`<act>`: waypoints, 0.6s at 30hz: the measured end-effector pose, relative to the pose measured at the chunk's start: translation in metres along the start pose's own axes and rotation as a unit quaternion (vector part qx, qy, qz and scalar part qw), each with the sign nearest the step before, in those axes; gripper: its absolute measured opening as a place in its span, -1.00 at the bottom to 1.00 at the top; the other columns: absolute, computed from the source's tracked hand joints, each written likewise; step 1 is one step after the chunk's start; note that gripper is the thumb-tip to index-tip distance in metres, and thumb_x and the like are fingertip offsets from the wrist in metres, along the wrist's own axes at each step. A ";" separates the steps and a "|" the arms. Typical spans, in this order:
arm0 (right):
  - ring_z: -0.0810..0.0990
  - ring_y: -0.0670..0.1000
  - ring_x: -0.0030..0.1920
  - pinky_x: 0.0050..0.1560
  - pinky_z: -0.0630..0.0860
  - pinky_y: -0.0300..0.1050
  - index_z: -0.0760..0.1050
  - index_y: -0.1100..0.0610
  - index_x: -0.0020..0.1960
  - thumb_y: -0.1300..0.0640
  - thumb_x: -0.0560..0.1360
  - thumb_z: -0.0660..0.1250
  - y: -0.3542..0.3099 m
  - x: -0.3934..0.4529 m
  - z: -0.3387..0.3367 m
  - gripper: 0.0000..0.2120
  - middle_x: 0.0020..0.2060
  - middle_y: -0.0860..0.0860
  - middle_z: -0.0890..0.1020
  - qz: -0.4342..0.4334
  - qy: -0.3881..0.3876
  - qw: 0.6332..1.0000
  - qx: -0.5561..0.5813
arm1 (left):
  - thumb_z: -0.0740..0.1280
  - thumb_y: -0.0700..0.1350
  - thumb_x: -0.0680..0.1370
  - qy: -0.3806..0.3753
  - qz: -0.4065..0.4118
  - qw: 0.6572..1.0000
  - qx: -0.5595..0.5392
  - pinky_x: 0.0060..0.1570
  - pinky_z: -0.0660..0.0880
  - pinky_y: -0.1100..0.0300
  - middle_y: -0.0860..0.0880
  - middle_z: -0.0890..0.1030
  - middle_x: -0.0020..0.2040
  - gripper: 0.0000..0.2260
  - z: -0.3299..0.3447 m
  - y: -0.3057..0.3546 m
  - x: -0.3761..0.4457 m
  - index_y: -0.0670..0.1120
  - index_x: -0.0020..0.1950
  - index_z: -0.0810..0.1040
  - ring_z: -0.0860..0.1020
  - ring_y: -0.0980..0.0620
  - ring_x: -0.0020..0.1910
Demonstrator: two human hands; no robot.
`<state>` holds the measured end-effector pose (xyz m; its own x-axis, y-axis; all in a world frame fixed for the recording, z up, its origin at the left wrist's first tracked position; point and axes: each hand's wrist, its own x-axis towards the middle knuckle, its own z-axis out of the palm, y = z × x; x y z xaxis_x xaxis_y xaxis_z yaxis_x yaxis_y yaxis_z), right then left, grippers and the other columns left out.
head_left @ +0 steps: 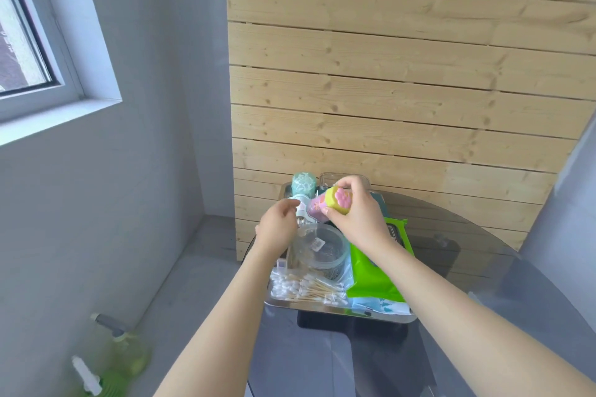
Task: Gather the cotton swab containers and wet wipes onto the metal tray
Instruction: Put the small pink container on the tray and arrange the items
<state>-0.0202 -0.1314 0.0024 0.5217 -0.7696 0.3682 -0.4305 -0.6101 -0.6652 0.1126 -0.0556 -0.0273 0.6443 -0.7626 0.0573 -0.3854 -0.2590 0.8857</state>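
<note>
Your left hand (278, 222) over tray's left side, fingers curled on small white piece (298, 203) by teal container (303, 184); whether it truly pinches, cannot tell. Clear round tub (325, 246) just below hand, loose cotton swabs (306, 290) at tray's near left. Metal tray (338, 311) on dark glass table (483, 267). Your right hand (356, 213) closed around pink container with yellow lid (335, 201), tilted, above tray's far middle. Green wipes pack (377, 274) lies on tray's right, under your right forearm.
</note>
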 end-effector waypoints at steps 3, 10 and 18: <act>0.51 0.03 -0.05 -0.19 0.38 -0.14 0.34 0.10 0.17 0.03 0.42 0.43 -0.012 0.020 0.017 -0.58 0.05 0.04 0.54 -0.035 -0.024 0.998 -0.036 | 0.07 -0.13 0.62 0.014 -0.011 0.995 -0.099 0.13 0.38 0.16 -0.08 0.57 0.24 -0.66 -0.005 0.005 0.012 -0.11 0.30 0.51 0.50 -0.02 0.19; 0.51 0.15 0.05 -0.15 0.36 -0.05 0.39 0.06 0.13 -0.06 0.35 0.47 -0.007 0.051 0.047 -0.55 0.01 0.06 0.58 -0.051 -0.048 0.978 -0.195 | 0.09 -0.05 0.64 -0.072 -0.019 0.972 -0.223 -0.07 0.45 0.27 -0.01 0.63 -0.08 -0.70 0.003 -0.007 0.039 -0.01 -0.12 0.59 0.54 0.07 -0.04; 0.48 0.11 0.22 0.24 0.39 -0.04 0.59 -0.04 0.17 -0.06 0.48 0.31 0.018 0.046 0.046 -0.71 0.13 0.01 0.63 -0.046 -0.116 0.978 -0.168 | 0.11 -0.10 0.65 -0.111 0.004 0.983 -0.149 0.18 0.25 0.29 0.00 0.46 0.37 -0.65 0.001 -0.015 0.042 -0.06 0.43 0.40 0.37 0.19 0.22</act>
<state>0.0301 -0.1690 -0.0229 0.7065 -0.6681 0.2334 -0.5705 -0.7329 -0.3707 0.1446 -0.0841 -0.0386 0.4702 -0.8825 -0.0085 -0.1576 -0.0934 0.9831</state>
